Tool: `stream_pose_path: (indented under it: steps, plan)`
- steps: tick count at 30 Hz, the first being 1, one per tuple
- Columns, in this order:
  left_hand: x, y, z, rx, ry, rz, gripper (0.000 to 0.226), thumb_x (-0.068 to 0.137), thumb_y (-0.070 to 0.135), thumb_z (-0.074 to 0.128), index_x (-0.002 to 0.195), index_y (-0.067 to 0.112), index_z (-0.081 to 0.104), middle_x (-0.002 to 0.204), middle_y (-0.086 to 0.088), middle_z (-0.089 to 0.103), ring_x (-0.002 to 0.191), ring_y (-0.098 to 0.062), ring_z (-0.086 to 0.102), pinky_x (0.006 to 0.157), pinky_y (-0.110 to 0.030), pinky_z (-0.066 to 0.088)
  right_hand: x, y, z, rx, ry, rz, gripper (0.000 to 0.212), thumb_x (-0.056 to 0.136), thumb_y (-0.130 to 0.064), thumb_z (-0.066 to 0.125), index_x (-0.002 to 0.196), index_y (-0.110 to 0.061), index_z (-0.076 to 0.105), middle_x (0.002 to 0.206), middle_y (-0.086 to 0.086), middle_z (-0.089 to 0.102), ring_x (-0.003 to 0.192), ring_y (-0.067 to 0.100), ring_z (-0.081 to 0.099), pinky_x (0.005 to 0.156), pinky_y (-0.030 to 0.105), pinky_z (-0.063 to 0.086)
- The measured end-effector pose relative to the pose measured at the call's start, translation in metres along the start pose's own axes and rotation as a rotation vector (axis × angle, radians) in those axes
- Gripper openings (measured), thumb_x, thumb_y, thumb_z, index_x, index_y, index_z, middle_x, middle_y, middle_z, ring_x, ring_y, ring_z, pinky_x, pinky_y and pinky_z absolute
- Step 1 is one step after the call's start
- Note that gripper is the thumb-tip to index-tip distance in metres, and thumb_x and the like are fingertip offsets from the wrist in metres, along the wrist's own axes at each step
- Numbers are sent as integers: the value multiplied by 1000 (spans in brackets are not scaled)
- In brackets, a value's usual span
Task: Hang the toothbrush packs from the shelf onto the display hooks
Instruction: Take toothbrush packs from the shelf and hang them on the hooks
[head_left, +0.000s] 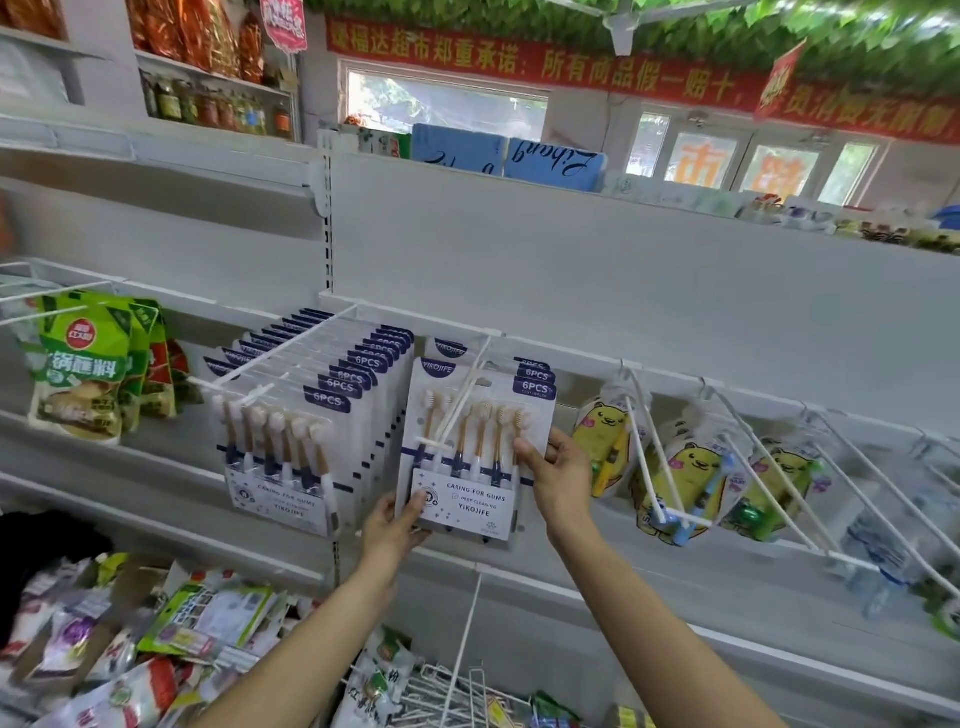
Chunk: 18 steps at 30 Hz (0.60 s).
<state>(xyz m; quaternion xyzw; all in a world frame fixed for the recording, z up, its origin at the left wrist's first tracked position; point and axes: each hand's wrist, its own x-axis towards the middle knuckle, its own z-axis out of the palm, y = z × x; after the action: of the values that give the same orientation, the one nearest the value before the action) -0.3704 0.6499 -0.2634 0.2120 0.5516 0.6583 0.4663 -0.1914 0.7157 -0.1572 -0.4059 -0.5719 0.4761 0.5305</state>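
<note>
Left hand (392, 530) pinching toothbrush pack (475, 452) bottom corner; right hand (558, 475) gripping its right edge

Single head-worn view, close, facing a shop shelf (623, 270) slightly upward; forearms enter from the frame's bottom.

I am looking at a small supermarket or grocery shop; white metal retail shelving (571, 249) with wire display hooks (457, 410) carries rows of identical toothbrush packs (311, 415); green sauce packets (88, 364) hang to the left; jars (208, 106) and snack bags line upper shelves; a red banner (519, 62) in Chinese characters runs above the windows.
</note>
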Motion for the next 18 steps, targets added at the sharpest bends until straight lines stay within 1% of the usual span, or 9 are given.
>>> stream_pose_path:
  steps: [3, 7, 9, 11, 12, 16, 18]
  plan:
    - [19, 4, 9, 17, 4, 12, 70, 86, 34, 69, 144, 6, 41, 135, -17, 59, 113, -28, 64, 101, -44, 51, 17, 6, 4, -32, 18, 12, 17, 90, -12, 69, 94, -28, 70, 93, -2, 77, 88, 18, 73, 63, 19, 55]
    - [32, 7, 16, 31, -17, 64, 46, 94, 27, 63, 134, 8, 50, 126, -14, 64, 114, -26, 63, 102, -45, 51, 35, 14, 5, -89, 23, -10, 9, 92, -15, 67, 100, -18, 70, 91, -2, 76, 84, 16, 73, 58, 15, 52]
    - [37, 7, 20, 31, -4, 79, 39, 95, 23, 62, 131, 10, 53, 123, -11, 66, 113, -26, 64, 101, -45, 51, 42, 16, 6, -96, 16, -18, 10, 92, -12, 66, 100, -15, 71, 88, -4, 76, 78, 7, 72, 57, 14, 51]
    - [42, 6, 21, 44, 11, 78, 36, 96, 23, 62, 129, 12, 55, 121, -10, 67, 112, -25, 64, 99, -44, 52, 47, 18, 5, -102, 12, -25, 11, 92, -10, 65, 101, -13, 71, 86, -6, 75, 72, 0, 70, 57, 13, 51]
    - [45, 4, 21, 48, 18, 78, 36, 96, 23, 62, 129, 12, 55, 122, -10, 67, 112, -25, 64, 99, -43, 52, 48, 19, 5, -107, 10, -25, 10, 93, -11, 65, 101, -13, 71, 86, -5, 75, 72, 0, 70, 56, 13, 51]
    - [52, 0, 22, 43, 30, 65, 38, 95, 24, 63, 129, 10, 53, 124, -11, 66, 114, -27, 63, 98, -40, 52, 50, 21, 5, -147, 14, -14, 10, 93, -14, 64, 100, -10, 70, 90, 2, 76, 81, 12, 72, 61, 19, 53]
    - [48, -3, 22, 50, 25, 42, 39, 93, 32, 64, 123, 9, 59, 118, -10, 67, 112, -29, 63, 102, -42, 48, 48, 20, 2, -204, -17, -7, 13, 94, -19, 65, 101, -10, 71, 92, 2, 76, 85, 14, 72, 66, 23, 54]
